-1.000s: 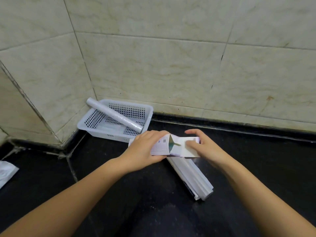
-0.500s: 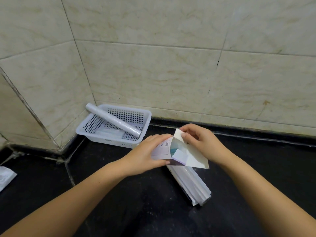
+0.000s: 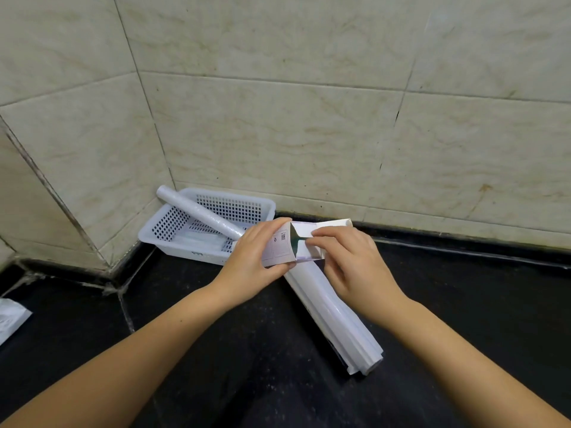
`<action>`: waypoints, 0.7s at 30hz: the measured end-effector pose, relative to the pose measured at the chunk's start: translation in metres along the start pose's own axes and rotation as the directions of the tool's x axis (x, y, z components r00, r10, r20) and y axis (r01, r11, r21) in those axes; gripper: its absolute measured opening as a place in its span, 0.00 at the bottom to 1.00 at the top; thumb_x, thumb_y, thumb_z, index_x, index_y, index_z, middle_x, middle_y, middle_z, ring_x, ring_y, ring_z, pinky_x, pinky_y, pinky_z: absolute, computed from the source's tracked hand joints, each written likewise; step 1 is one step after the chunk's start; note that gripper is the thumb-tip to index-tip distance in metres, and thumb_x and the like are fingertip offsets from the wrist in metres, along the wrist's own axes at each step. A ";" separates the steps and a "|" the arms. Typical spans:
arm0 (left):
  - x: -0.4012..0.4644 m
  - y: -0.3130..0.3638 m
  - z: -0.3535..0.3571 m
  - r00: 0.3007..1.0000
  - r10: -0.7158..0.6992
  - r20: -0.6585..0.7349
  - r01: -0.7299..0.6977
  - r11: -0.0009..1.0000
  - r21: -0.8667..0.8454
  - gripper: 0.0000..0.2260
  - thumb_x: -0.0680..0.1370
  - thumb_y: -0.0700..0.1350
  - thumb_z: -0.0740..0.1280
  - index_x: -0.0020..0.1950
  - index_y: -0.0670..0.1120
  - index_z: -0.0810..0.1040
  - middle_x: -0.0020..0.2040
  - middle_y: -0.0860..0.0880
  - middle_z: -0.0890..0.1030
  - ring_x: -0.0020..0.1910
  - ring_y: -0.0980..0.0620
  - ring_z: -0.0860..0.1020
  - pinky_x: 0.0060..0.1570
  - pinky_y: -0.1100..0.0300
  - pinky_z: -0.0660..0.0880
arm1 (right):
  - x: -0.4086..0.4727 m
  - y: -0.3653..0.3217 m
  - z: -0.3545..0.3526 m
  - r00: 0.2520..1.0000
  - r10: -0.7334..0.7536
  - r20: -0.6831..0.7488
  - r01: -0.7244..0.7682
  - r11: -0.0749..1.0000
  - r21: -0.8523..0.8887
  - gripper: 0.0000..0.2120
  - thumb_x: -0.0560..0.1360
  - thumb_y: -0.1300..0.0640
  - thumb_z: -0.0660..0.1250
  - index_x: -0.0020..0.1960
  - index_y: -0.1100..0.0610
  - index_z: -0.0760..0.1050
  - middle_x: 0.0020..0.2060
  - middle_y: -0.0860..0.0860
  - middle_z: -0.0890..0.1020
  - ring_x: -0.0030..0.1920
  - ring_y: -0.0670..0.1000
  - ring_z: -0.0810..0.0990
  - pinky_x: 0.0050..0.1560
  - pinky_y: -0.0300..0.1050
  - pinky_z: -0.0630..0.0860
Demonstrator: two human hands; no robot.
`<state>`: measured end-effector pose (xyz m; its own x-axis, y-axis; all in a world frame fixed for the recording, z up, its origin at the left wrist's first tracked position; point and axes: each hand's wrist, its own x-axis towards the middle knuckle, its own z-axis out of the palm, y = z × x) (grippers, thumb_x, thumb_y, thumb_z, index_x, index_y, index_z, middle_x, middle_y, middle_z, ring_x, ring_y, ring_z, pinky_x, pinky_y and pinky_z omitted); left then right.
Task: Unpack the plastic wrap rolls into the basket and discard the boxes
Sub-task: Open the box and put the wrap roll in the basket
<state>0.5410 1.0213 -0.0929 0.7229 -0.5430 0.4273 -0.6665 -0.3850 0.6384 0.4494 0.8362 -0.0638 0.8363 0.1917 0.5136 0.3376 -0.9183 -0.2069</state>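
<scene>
A long white plastic wrap box (image 3: 333, 316) lies on the black counter, its far end raised between my hands. My left hand (image 3: 251, 262) grips that end around its printed label side. My right hand (image 3: 349, 261) pinches an opened end flap, and the dark inside of the box shows between the two. A white perforated basket (image 3: 154, 234) sits in the corner at the back left. One bare roll of plastic wrap (image 3: 197, 213) lies slanted across it, its upper end sticking out over the rim.
Beige tiled walls meet in a corner behind the basket. A white wrapper or bag (image 3: 10, 318) lies at the far left edge of the black counter (image 3: 463, 304).
My right hand has moved from lifting the flap high back down to the box end, now pinching a flap close to my left hand. The box end stays raised.
</scene>
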 end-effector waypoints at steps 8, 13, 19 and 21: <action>-0.003 0.001 -0.001 1.000 0.002 0.028 -0.003 0.999 0.046 0.29 0.71 0.49 0.72 0.69 0.54 0.65 0.60 0.61 0.69 0.61 0.58 0.67 0.62 0.58 0.65 | 0.006 -0.008 0.005 0.984 0.144 0.102 -0.143 0.990 -0.016 0.22 0.75 0.62 0.57 0.68 0.52 0.69 0.56 0.53 0.75 0.56 0.54 0.71 0.55 0.48 0.67; -0.001 -0.002 -0.004 0.996 -0.070 -0.055 0.070 0.998 0.007 0.29 0.70 0.48 0.73 0.68 0.54 0.66 0.60 0.59 0.69 0.61 0.59 0.67 0.62 0.60 0.64 | 0.000 -0.018 0.002 0.993 0.119 -0.004 -0.116 0.977 0.177 0.12 0.75 0.62 0.58 0.51 0.58 0.79 0.42 0.52 0.81 0.40 0.49 0.75 0.44 0.42 0.70; -0.003 0.001 -0.003 0.999 0.024 -0.045 -0.017 0.990 0.143 0.28 0.70 0.50 0.70 0.68 0.55 0.65 0.62 0.57 0.72 0.62 0.57 0.68 0.62 0.59 0.63 | 0.020 -0.011 0.006 0.904 0.408 0.126 -0.426 0.835 0.348 0.17 0.75 0.49 0.63 0.63 0.51 0.73 0.35 0.45 0.80 0.37 0.42 0.78 0.36 0.28 0.70; -0.004 0.003 0.000 0.996 0.064 -0.064 -0.050 0.978 0.203 0.27 0.70 0.50 0.70 0.67 0.54 0.66 0.62 0.55 0.74 0.61 0.56 0.69 0.62 0.58 0.64 | 0.031 -0.008 0.008 0.885 0.441 0.152 -0.466 0.822 0.328 0.20 0.73 0.46 0.66 0.62 0.52 0.72 0.33 0.43 0.76 0.36 0.40 0.75 0.34 0.29 0.68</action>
<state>0.5357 1.0224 -0.0927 0.6888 -0.5175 0.5077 -0.7249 -0.5008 0.4729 0.4756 0.8521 -0.0529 0.9544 -0.1824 0.2362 0.0294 -0.7302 -0.6826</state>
